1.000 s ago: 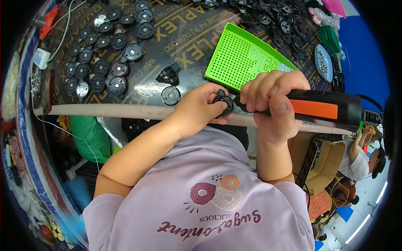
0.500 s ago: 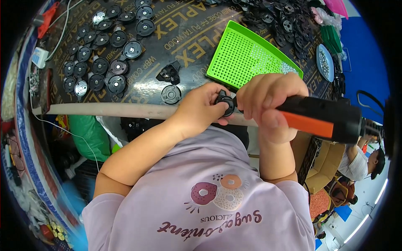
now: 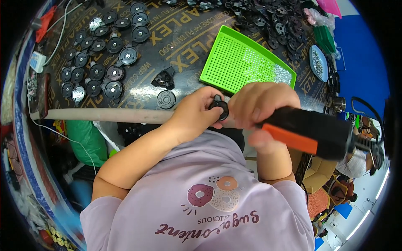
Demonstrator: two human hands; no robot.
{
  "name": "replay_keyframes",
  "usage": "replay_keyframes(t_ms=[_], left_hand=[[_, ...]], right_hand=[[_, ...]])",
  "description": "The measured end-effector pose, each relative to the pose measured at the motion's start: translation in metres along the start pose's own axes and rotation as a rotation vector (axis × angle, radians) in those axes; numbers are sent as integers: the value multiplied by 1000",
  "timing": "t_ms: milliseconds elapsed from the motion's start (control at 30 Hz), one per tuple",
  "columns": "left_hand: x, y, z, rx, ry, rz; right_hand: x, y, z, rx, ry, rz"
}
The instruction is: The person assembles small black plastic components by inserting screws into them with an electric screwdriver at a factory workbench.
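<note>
Pinched between the thumb and fingers of my left hand is a small round black plastic part, held up by the table's front edge. My right hand is wrapped round a black and orange electric screwdriver, its cord end pointing right. The screwdriver's tip is hidden behind my right fingers, so I cannot tell whether it touches the part. Just beyond my left hand lie a loose grey-black disc and an angular black piece.
A green perforated tray holds small silvery screws at its right corner. Several round black assemblies cover the table's left side. Black parts are heaped at the back right, near a blue dish of small metal pieces. People sit far right.
My right hand and the screwdriver have shifted slightly left, and the tool's rear end has swung down toward me. My left hand keeps the black part. The whole view has shifted a little.
</note>
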State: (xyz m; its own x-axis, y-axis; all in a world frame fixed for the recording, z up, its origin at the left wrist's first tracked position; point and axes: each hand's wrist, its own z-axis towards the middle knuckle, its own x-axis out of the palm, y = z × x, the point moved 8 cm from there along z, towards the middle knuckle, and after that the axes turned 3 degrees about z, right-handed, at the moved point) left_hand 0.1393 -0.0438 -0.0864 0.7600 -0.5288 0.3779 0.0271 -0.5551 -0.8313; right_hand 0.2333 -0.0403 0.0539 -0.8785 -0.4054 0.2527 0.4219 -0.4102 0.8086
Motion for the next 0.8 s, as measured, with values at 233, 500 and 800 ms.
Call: replay_keyframes(t_ms=[233, 500, 800], left_hand=[[-2, -5, -7, -48, -34, -50], [-4, 2, -5, -67, -60, -125], [1, 3, -2, -177, -22, -190]], right_hand=[[-59, 24, 3, -65, -479, -372], [-90, 5, -2, -89, -616, -321], [-96, -6, 3, -71, -616, -279]])
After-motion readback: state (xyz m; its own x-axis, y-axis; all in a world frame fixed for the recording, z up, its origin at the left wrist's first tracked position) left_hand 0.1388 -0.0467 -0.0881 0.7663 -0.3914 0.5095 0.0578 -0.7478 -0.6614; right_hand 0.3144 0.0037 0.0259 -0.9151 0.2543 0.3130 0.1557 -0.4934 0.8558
